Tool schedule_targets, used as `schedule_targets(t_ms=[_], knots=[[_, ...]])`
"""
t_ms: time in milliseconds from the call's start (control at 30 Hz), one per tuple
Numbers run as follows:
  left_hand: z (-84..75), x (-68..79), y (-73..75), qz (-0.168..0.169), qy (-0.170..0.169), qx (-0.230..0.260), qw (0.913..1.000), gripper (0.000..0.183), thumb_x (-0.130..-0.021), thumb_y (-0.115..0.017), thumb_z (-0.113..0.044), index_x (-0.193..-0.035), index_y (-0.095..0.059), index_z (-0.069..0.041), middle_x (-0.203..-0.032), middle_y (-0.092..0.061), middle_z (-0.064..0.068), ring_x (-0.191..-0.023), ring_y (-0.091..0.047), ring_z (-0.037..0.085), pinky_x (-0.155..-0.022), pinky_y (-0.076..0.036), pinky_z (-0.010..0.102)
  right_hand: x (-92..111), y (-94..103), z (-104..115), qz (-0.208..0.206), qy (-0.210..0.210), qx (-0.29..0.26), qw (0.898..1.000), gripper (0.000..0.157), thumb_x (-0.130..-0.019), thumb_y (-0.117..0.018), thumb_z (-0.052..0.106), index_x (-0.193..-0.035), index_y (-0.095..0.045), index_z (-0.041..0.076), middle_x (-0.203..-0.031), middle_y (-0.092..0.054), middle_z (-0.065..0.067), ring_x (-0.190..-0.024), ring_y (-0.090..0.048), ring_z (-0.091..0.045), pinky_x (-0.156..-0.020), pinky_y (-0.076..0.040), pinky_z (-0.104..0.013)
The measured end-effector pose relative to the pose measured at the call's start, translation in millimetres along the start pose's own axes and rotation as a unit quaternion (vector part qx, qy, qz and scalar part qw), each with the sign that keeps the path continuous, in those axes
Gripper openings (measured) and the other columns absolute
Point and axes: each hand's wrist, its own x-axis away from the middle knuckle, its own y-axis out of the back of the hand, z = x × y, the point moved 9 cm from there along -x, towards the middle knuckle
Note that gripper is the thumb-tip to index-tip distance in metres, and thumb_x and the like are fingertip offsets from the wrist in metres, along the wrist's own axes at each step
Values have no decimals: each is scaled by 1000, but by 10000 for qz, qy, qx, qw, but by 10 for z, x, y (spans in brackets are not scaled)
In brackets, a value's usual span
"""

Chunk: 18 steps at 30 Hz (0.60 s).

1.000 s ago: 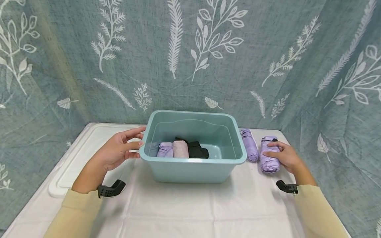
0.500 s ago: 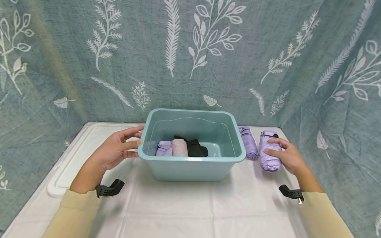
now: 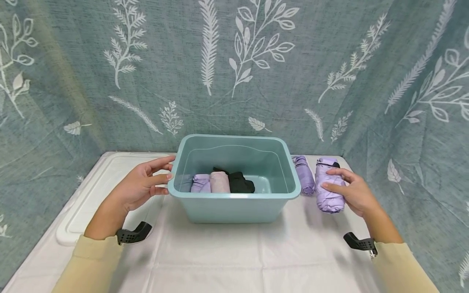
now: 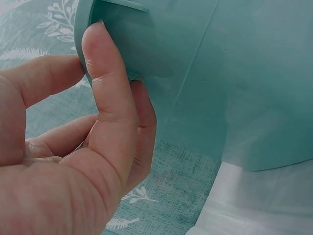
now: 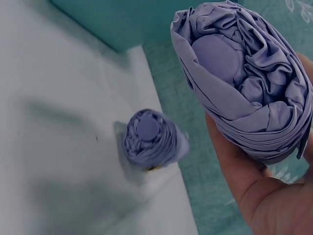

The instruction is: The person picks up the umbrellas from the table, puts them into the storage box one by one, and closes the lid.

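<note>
My right hand (image 3: 354,191) grips a folded lilac compact umbrella (image 3: 328,191) with a dark strap, at the right of the table. In the right wrist view, this umbrella (image 5: 244,78) shows its round end and gathered fabric, up off the table. A second lilac umbrella (image 3: 305,175) lies on the cloth beside the bin. The teal plastic bin (image 3: 234,209) stands in the middle. With relaxed, bent fingers, my left hand (image 3: 141,183) touches the bin's left rim. In the left wrist view the thumb (image 4: 110,88) rests at the lip, on the outer wall.
Inside the bin are rolled bundles: lilac (image 3: 200,184), pale pink (image 3: 220,182) and black (image 3: 241,184). A white lid (image 3: 99,195) lies flat at the left, behind my left arm. White cloth (image 3: 220,256) covers the table, and a patterned teal curtain (image 3: 161,61) encloses the back and sides.
My right hand has lifted the umbrella from the table and shifted it slightly left, towards the bin. The left hand has stayed at the rim. The head view has shifted slightly.
</note>
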Motion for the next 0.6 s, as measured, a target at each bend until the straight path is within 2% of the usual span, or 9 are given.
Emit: schedule_targets(t_ms=[233, 600], knots=[[-4, -2, -1, 79, -98, -6, 9999, 69, -102, -60, 0, -161, -25, 0, -122, -54, 2, -86, -72, 10, -73, -62, 27, 82, -155, 169, 169, 179, -342, 9991, 35, -91, -75, 0, -118, -69, 20, -123, -52, -3, -98, -69, -13, -76, -64, -33], [-14, 3, -11, 79, -144, 73, 9998, 65, -101, -61, 1, -160, -34, -4, -121, -55, 3, -87, -73, 12, -73, -63, 28, 116, -309, 448, 248, 641, -417, 9968, 38, -91, -73, -4, -123, -69, 15, -128, -49, -3, -102, -66, -13, -76, -64, -33]])
